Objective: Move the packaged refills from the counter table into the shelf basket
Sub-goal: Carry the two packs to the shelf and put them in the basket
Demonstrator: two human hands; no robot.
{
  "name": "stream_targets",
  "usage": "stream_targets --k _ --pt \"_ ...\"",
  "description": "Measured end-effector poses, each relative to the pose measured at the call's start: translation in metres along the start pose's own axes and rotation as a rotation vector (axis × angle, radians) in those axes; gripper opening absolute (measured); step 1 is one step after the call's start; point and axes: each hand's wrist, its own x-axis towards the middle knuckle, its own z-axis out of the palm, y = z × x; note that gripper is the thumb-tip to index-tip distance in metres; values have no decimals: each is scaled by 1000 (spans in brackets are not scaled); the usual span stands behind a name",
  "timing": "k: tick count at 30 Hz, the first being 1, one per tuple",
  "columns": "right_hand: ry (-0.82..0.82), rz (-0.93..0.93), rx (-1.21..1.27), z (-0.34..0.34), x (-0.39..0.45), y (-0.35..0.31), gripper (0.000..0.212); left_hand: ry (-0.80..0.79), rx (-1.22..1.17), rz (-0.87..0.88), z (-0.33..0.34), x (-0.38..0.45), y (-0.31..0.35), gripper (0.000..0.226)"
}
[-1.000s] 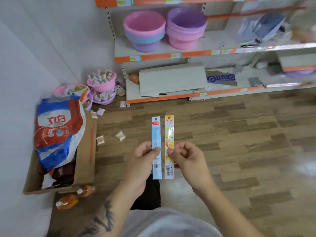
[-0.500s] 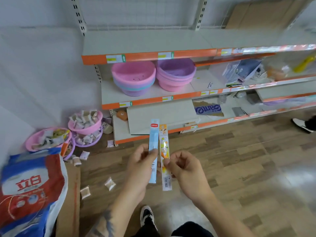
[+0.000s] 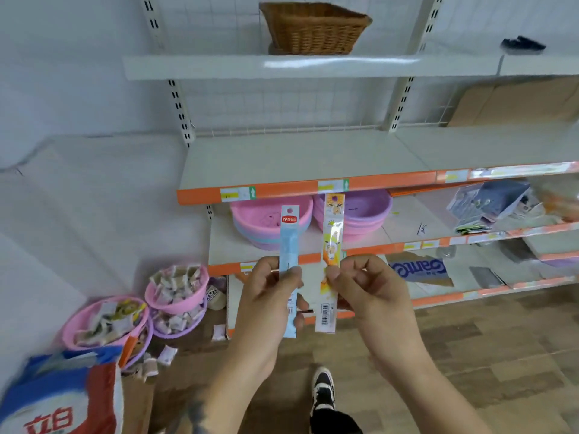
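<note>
Fingers of the left hand (image 3: pixel 266 296) pinch the blue refill packet (image 3: pixel 289 245); beside it, the right hand (image 3: pixel 369 289) pinches the orange refill packet (image 3: pixel 332 245). Both packets stand upright, long axes vertical, just apart. The wicker basket (image 3: pixel 313 29) sits on the top shelf (image 3: pixel 219 67), well above both hands and roughly equally near to each.

Top shelf (image 3: pixel 194 68): wicker basket (image 3: pixel 315 29). Lower shelf (image 3: pixel 219 242): stacked pink basins (image 3: pixel 269 223), purple basins (image 3: pixel 366 214). Wood floor (image 3: pixel 470 355): pink bowls (image 3: pixel 177 289) of sachets.
</note>
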Motion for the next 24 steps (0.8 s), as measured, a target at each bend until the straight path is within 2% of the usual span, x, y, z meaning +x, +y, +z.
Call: stream_targets --k 8,14,20,24 --pt "-14 -273 106 16 137 -87 14 -15 -4 202 74 101 106 6" --pt "-33 -507 155 15 215 -148 16 -112 -130 364 137 152 172 22" --pt "-78 -645 216 20 266 -186 12 -306 -326 357 167 191 207 30" --pt "-92 -712 190 32 288 -198 12 -361 -293 393 166 213 221 39"
